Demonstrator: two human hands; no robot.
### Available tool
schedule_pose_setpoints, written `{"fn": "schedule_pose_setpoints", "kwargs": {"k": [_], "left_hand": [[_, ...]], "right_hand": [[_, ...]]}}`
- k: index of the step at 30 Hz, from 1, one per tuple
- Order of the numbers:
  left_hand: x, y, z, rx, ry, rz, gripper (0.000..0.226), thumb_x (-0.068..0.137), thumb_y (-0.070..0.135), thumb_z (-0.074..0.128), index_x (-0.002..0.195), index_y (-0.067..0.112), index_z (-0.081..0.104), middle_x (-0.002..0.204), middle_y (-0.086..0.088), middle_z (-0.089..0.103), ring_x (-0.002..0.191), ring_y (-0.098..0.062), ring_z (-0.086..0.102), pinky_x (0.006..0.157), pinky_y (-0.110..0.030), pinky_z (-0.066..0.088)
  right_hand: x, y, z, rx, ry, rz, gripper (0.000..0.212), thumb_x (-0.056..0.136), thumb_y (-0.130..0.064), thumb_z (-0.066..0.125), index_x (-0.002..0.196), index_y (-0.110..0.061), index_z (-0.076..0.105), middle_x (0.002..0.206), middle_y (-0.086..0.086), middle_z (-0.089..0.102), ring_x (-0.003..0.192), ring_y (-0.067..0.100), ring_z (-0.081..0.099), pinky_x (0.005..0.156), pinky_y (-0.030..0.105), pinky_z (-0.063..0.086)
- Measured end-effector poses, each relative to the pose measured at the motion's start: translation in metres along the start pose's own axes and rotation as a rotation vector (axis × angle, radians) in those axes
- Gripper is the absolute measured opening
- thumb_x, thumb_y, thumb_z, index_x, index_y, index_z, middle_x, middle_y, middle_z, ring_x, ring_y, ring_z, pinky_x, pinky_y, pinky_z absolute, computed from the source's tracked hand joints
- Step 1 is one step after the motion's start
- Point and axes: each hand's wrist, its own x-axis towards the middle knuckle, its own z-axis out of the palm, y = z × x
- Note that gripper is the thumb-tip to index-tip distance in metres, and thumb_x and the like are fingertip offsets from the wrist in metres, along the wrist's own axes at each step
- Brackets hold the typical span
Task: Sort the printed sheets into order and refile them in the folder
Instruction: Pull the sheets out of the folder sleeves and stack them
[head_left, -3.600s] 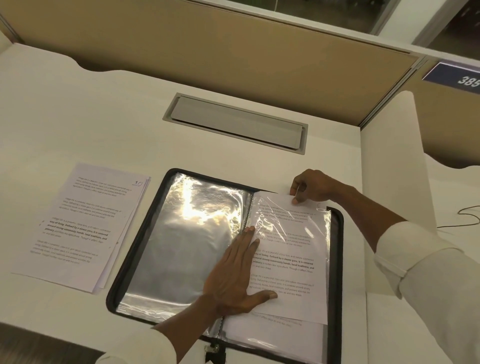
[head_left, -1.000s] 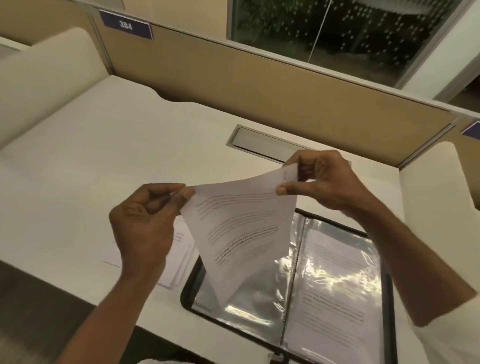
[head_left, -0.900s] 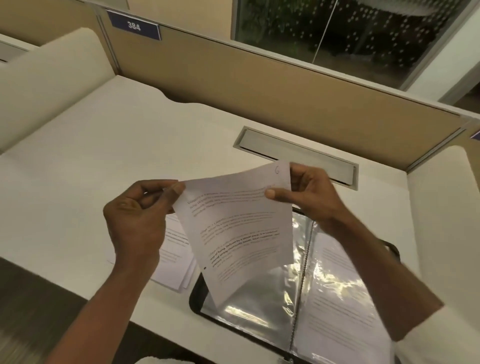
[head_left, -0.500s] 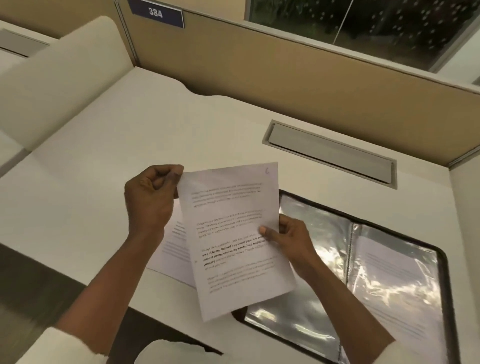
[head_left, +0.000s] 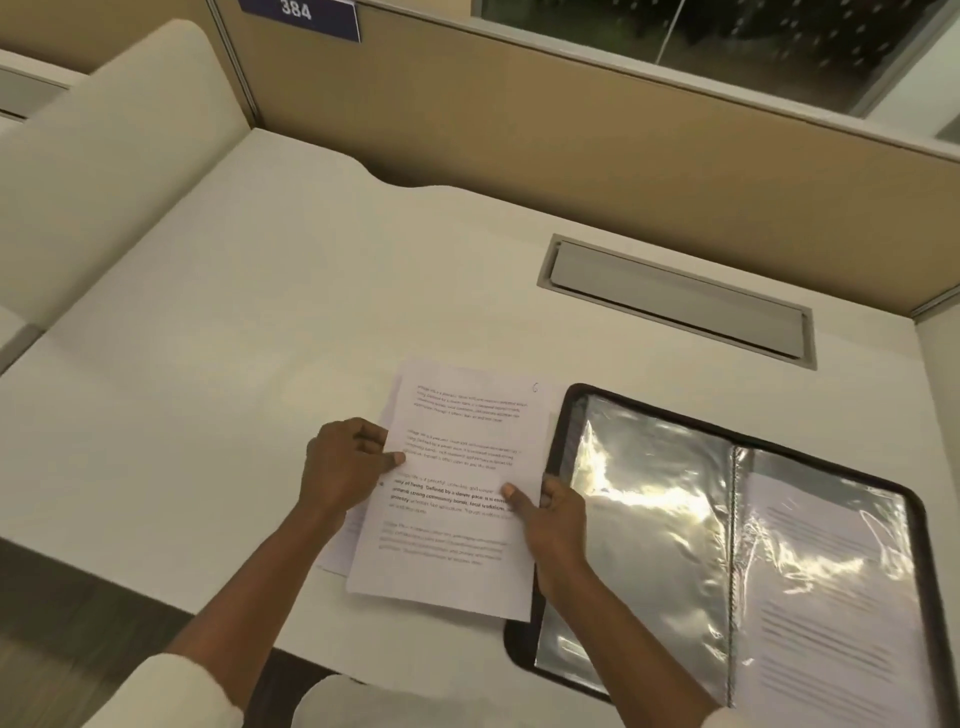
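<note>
We start with the loose sheet (head_left: 457, 499), printed in blocks of text with a handwritten 6 in its one-o'clock corner. It lies face up over the pile (head_left: 340, 548) of other sheets, whose edges peek out at seven and nine o'clock. We cannot tell whether it rests fully on the pile or hangs just above. Its five-o'clock corner overlaps the rim of the folder (head_left: 519, 647).

The left hand (head_left: 345, 470) pinches the sheet's nine-o'clock edge, with the thumb on top and the fingers curled under. The right hand (head_left: 558, 519) grips the three-o'clock edge the same way, thumb flat on the print.

The folder lies open at three o'clock of the pile. Its left sleeve (head_left: 639, 545) shows only glare, and we see no page in it. The right sleeve holds a filed page (head_left: 831, 597).

All this sits on the white desk (head_left: 208, 364). A grey cable hatch (head_left: 675, 301) lies at one o'clock, and the tan partition (head_left: 519, 130) stands at twelve with a number plate (head_left: 298, 13) reading 384.

By our reading the job is in its first half — pages are being gathered loose beside the folder. At least one page remains sleeved, and the ordering and all the refiling are left to do.
</note>
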Motion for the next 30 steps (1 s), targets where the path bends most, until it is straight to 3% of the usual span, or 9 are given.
{"fn": "schedule_pose_setpoints", "kwargs": {"k": [2, 5, 9, 11, 16, 20, 23, 26, 30], "left_hand": [[0.009, -0.004, 0.001, 0.053, 0.048, 0.005, 0.026, 0.075, 0.019, 0.096, 0.088, 0.019, 0.074, 0.08, 0.001, 0.077, 0.074, -0.02, 0.075, 0.067, -0.034, 0.059], [0.018, -0.005, 0.003, 0.14, 0.116, -0.01, 0.025, 0.074, 0.025, 0.096, 0.085, 0.024, 0.073, 0.078, 0.006, 0.076, 0.073, -0.018, 0.074, 0.073, -0.041, 0.063], [0.023, -0.004, 0.007, 0.3, 0.188, -0.014, 0.026, 0.077, 0.029, 0.093, 0.09, 0.024, 0.072, 0.087, 0.005, 0.075, 0.083, -0.024, 0.071, 0.074, -0.037, 0.056], [0.024, -0.006, 0.009, 0.396, 0.201, -0.018, 0.024, 0.08, 0.032, 0.091, 0.091, 0.026, 0.07, 0.091, 0.004, 0.074, 0.085, -0.026, 0.071, 0.073, -0.034, 0.053], [0.02, -0.013, 0.017, 0.597, 0.222, 0.057, 0.026, 0.086, 0.035, 0.085, 0.1, 0.024, 0.066, 0.099, -0.001, 0.075, 0.089, -0.03, 0.071, 0.077, -0.038, 0.057], [0.015, -0.014, 0.022, 0.659, 0.249, 0.089, 0.031, 0.089, 0.032, 0.082, 0.111, 0.02, 0.064, 0.109, -0.002, 0.073, 0.096, -0.032, 0.071, 0.078, -0.038, 0.051], [0.013, -0.012, 0.024, 0.718, 0.265, 0.093, 0.039, 0.089, 0.032, 0.082, 0.117, 0.015, 0.061, 0.113, -0.005, 0.07, 0.098, -0.033, 0.071, 0.078, -0.039, 0.051], [0.011, -0.008, 0.026, 0.761, 0.276, 0.108, 0.04, 0.089, 0.031, 0.082, 0.118, 0.012, 0.061, 0.113, -0.008, 0.067, 0.098, -0.034, 0.071, 0.078, -0.042, 0.054], [0.005, -0.003, 0.03, 0.83, 0.279, 0.14, 0.033, 0.091, 0.028, 0.078, 0.113, 0.011, 0.061, 0.11, -0.009, 0.066, 0.095, -0.034, 0.07, 0.077, -0.042, 0.055]], "right_hand": [[-0.001, 0.001, 0.01, -0.102, 0.031, -0.042, 0.021, 0.091, -0.022, 0.083, 0.107, -0.024, 0.071, 0.1, -0.008, 0.08, 0.089, 0.015, 0.078, 0.072, 0.03, 0.065], [0.002, 0.005, 0.018, -0.274, 0.064, -0.08, 0.021, 0.092, -0.025, 0.082, 0.102, -0.025, 0.064, 0.1, -0.008, 0.074, 0.088, 0.012, 0.074, 0.078, 0.034, 0.065], [0.003, 0.008, 0.022, -0.501, 0.034, -0.133, 0.03, 0.096, -0.023, 0.077, 0.112, -0.027, 0.053, 0.102, -0.015, 0.065, 0.087, 0.004, 0.065, 0.068, 0.014, 0.052], [0.003, 0.01, 0.024, -0.595, 0.021, -0.167, 0.036, 0.095, -0.023, 0.077, 0.118, -0.027, 0.049, 0.105, -0.015, 0.062, 0.087, 0.003, 0.063, 0.067, 0.011, 0.048], [0.002, 0.013, 0.027, -0.712, 0.054, -0.197, 0.056, 0.091, -0.024, 0.083, 0.129, -0.025, 0.042, 0.117, -0.009, 0.066, 0.098, 0.011, 0.069, 0.082, 0.027, 0.061], [0.003, 0.018, 0.028, -0.694, 0.064, -0.228, 0.066, 0.089, -0.018, 0.083, 0.135, -0.024, 0.037, 0.125, -0.004, 0.067, 0.101, 0.01, 0.067, 0.086, 0.032, 0.063], [-0.001, 0.018, 0.027, -0.784, 0.086, -0.29, 0.064, 0.09, -0.022, 0.081, 0.138, -0.022, 0.039, 0.126, -0.005, 0.058, 0.102, 0.009, 0.057, 0.084, 0.029, 0.058], [-0.004, 0.019, 0.027, -0.924, 0.143, -0.364, 0.065, 0.089, -0.029, 0.08, 0.14, -0.019, 0.041, 0.128, 0.001, 0.045, 0.113, 0.014, 0.049, 0.092, 0.034, 0.056], [-0.003, 0.024, 0.025, -0.92, 0.15, -0.411, 0.073, 0.089, -0.033, 0.08, 0.146, -0.015, 0.039, 0.132, 0.003, 0.039, 0.121, 0.018, 0.047, 0.096, 0.037, 0.058]]}}
